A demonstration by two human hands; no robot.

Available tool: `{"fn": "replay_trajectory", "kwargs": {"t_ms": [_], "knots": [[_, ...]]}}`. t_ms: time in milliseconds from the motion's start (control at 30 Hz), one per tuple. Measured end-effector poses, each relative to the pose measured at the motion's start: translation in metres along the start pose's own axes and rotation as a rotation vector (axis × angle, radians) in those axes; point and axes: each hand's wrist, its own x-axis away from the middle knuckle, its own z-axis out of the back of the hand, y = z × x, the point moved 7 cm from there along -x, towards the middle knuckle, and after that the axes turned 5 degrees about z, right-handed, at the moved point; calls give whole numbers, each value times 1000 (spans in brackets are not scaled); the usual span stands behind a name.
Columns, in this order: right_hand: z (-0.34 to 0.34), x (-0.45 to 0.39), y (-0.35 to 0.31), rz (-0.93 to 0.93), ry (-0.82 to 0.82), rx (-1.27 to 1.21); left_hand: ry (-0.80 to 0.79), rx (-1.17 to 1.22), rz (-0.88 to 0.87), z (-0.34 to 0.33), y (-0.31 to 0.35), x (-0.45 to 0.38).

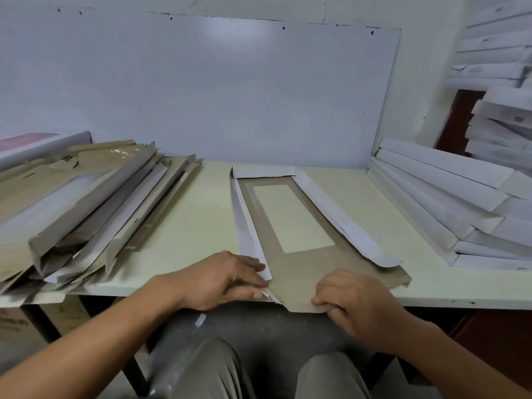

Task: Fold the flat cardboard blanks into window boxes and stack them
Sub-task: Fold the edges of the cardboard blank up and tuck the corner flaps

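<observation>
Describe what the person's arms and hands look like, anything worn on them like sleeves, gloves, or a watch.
Both forearms are bare as far as the picture shows, with no sleeve in view. The left hand and right hand wear no gloves. No watch, bracelet or ring shows on either wrist or on the fingers that are visible. Fingernails look short and unpainted.

Blank pile (pixel 86 203) left, boxes (pixel 449 203) right

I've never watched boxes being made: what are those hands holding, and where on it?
The cardboard blank. The right hand pinches its near end flap over the table edge; the left hand rests its fingers on the near end of the left side flap.
</observation>
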Motion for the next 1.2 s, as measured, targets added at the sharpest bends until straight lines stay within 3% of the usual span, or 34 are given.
{"fn": "replay_trajectory", "kwargs": {"t_ms": [167,367,633,767,867,933,967,1033,1100,1133,1200], "knots": [[-5,19,-2,55,167,-29,36,70,6,1,1,3],[-12,3,-27,95,208,28,309,-32,90,6,17,-12],[-24,-6,-43,92,144,100,491,59,268,11,-6,-15],[-23,-9,-49,19,100,88,441,-107,138,-5,14,-17],[-16,-15,-41,-20,-54,-48,378,-175,76,-10,21,-19],[0,-10,-13,-175,-83,-192,350,-218,72,-11,21,-19],[15,-4,9,-296,-9,-173,339,-230,75,-11,20,-18],[46,15,62,-550,65,71,340,-240,74,-11,22,-18],[50,37,105,-792,-129,179,346,-246,75,-11,23,-18],[41,46,119,-864,-238,81,349,-249,77,-11,23,-18],[21,50,127,-918,-282,-317,348,-242,84,-10,23,-17]]}}
